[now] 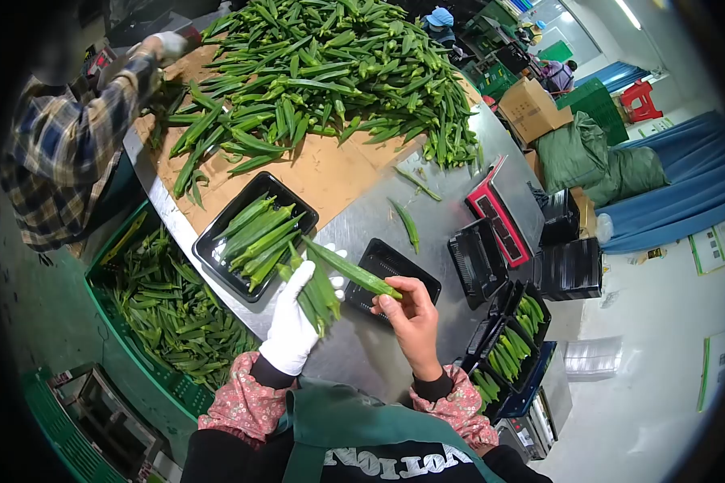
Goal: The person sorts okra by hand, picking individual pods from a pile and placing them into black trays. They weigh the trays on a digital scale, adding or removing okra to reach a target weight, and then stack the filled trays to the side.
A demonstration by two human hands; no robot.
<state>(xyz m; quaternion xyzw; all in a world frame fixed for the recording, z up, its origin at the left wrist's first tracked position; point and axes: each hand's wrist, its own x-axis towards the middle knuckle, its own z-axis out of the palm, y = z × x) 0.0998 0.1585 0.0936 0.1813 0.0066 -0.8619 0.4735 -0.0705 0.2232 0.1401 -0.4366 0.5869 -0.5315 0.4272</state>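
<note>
My left hand, in a white glove, is closed around several green okra pods held in a bunch. My bare right hand pinches the near end of one long okra pod, whose far end reaches over the bunch. Just beyond my left hand, a black tray holds a row of okra. Behind my right hand sits another black tray, partly covered by the hand and the pod; no okra shows in its visible part.
A large okra heap covers cardboard on the metal table. At left stand a green crate of okra and a person in a plaid shirt. To the right are a red scale and filled black trays.
</note>
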